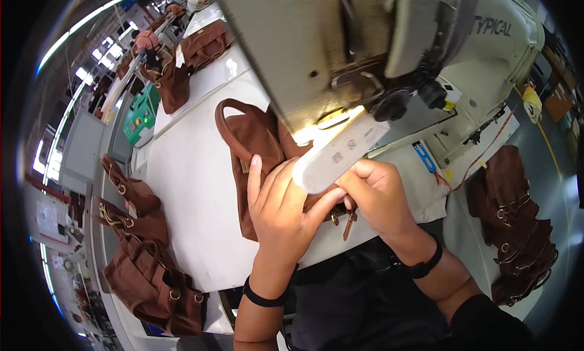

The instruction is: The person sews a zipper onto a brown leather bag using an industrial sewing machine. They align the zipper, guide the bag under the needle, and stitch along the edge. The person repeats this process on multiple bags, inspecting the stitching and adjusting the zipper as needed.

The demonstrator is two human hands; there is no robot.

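Note:
Beneath the head of a large sewing machine [292, 46] lies a brown bag [255, 138] with a looped handle and brass clasp. My left hand [280, 211] grips the bag's front, its fingers over the leather and its thumb pressed toward my right hand [377, 199]. That hand pinches the bag's edge just below a white elongated lamp bar [337, 156], which shines at the machine's needle area and hides part of the work. A small tag with a metal end hangs below the fingers.
Brown bags are piled at left [149, 272] and right [505, 229] of the white table [188, 193]. More bags [201, 43] and a green machine [137, 119] stand further back. A blue tool [426, 157] lies on the machine bed. A co-worker [146, 40] is in the distance.

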